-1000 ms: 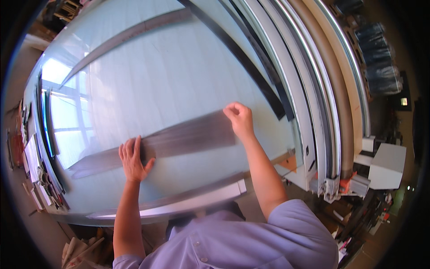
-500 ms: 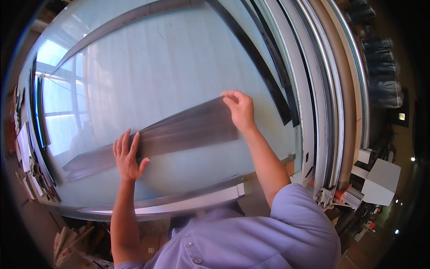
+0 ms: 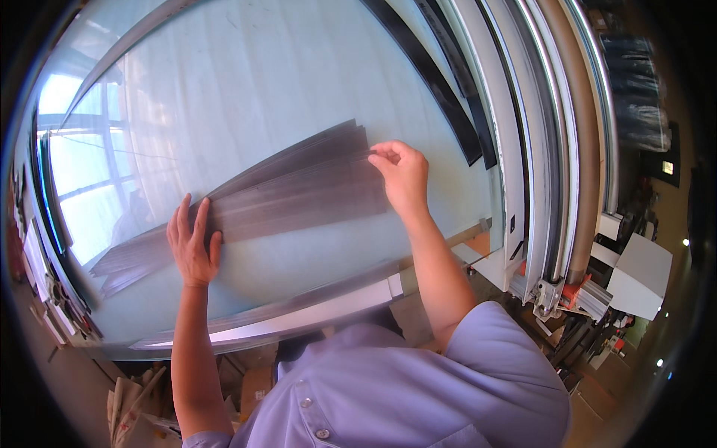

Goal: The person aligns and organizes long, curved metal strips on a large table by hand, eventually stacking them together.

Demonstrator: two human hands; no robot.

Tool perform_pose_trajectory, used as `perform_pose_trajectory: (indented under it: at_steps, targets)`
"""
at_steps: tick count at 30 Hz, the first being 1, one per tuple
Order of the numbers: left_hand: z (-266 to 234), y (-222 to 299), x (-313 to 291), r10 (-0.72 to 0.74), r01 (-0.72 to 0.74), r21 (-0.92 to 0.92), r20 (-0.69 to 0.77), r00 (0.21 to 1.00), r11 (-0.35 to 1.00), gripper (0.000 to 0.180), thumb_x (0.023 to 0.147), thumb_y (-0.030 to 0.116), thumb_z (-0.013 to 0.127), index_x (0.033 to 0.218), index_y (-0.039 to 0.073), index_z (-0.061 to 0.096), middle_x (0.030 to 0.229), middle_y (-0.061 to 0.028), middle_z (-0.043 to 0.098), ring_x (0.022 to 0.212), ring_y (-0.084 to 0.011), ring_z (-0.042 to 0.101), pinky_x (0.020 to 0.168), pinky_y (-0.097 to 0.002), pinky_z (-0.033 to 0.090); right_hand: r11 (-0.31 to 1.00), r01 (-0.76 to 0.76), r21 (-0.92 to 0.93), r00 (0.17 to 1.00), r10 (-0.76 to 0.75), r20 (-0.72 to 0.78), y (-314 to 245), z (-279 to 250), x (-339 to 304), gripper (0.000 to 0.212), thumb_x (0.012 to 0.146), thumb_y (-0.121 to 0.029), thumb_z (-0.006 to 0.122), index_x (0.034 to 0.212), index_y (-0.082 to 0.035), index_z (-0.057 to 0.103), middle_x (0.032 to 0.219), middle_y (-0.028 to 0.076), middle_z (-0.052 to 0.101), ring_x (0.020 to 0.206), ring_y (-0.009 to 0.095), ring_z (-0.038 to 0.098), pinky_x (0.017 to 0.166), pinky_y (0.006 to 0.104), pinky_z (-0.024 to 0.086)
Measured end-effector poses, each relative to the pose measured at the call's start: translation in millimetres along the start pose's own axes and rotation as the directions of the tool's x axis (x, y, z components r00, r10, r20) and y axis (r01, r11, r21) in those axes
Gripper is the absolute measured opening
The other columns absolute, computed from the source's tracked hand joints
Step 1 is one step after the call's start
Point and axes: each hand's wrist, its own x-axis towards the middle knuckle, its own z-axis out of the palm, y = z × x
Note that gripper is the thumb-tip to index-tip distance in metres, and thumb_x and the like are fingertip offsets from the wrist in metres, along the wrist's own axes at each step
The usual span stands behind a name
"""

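Observation:
A fan of several thin, dark, see-through strips [image 3: 299, 183] lies slantwise on a glossy pale-blue tabletop [image 3: 254, 89]. Across the left half of the fan rests my left hand [image 3: 196, 246], its fingers spread and pressing down on the strips. At the right end, the thumb and forefinger of my right hand [image 3: 405, 175] pinch the edge of one strip. Beyond that hand the far strips spread apart from the nearer ones, with their ends stepped. The strips' narrow left ends splay out past my left hand.
Two long black strips [image 3: 429, 82] lie at the far right of the tabletop, beside long metal rails [image 3: 549, 112]. A grey strip [image 3: 134, 46] curves along the far left. Papers and tools [image 3: 48, 280] crowd the left edge. A white box [image 3: 642, 276] stands at right.
The strips' right ends have fanned apart, the far ones now reaching beyond my right hand. My right thumb and forefinger now pinch lower on the fan's end. My left hand stays on the strips.

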Motion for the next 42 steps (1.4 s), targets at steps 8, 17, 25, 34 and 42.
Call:
perform_pose_trajectory:
  at_steps: [8,17,25,34,42]
  targets:
    - [2.1,0.5,0.5,-0.006,0.006,0.003,0.009,1.0,1.0,0.055,0.092,0.03,0.055,0.144,0.012,0.053,0.152,-0.0172,0.043,0.132,-0.0397,0.042,0.113,-0.0505,0.029,0.998,-0.03,0.051,0.999,0.031,-0.017,21.7,-7.7,-11.5,0.018,0.082,-0.005,0.079,0.095,0.003,0.072,0.081,0.005,0.07,0.073,0.01,0.062,0.07,0.0251,0.051]
    - [4.9,-1.2,-0.8,0.008,-0.008,0.029,0.009,1.0,1.0,0.058,0.093,0.035,0.054,0.146,0.012,0.05,0.152,-0.0171,0.042,0.134,-0.039,0.041,0.114,-0.0509,0.026,0.995,0.076,0.058,0.982,-0.065,-0.179,16.4,2.2,-31.9,0.015,0.079,-0.002,0.08,0.088,0.003,0.069,0.08,0.009,0.071,0.07,0.015,0.064,0.068,0.0292,0.052]
    - [4.2,-0.8,-0.5,0.013,-0.014,0.043,0.009,1.0,0.999,0.059,0.093,0.038,0.054,0.146,0.012,0.05,0.151,-0.0171,0.043,0.134,-0.0382,0.042,0.115,-0.0509,0.026,0.975,0.177,0.136,0.962,-0.142,-0.233,20.7,4.9,-38.5,0.014,0.082,0.0,0.077,0.092,0.002,0.069,0.082,0.007,0.07,0.072,0.014,0.065,0.07,0.0284,0.052]
    - [3.3,-1.1,-0.2,0.011,-0.012,0.039,0.014,1.0,0.999,0.061,0.091,0.039,0.056,0.146,0.012,0.051,0.151,-0.0168,0.043,0.134,-0.0384,0.042,0.114,-0.051,0.026,0.947,0.268,0.178,0.952,-0.232,-0.199,2.6,9.9,-22.8,0.011,0.086,-0.005,0.076,0.084,0.002,0.068,0.074,0.005,0.064,0.065,0.014,0.057,0.063,0.0277,0.047]
    - [2.6,-0.7,-0.3,-0.005,0.005,0.036,0.019,1.0,0.999,0.061,0.091,0.04,0.056,0.145,0.013,0.052,0.151,-0.0162,0.043,0.134,-0.0384,0.042,0.114,-0.0505,0.027,0.958,0.274,0.084,0.954,-0.261,-0.145,7.3,10.6,-18.1,0.007,0.087,-0.004,0.072,0.089,0.003,0.071,0.079,0.007,0.067,0.071,0.014,0.059,0.069,0.0273,0.048]
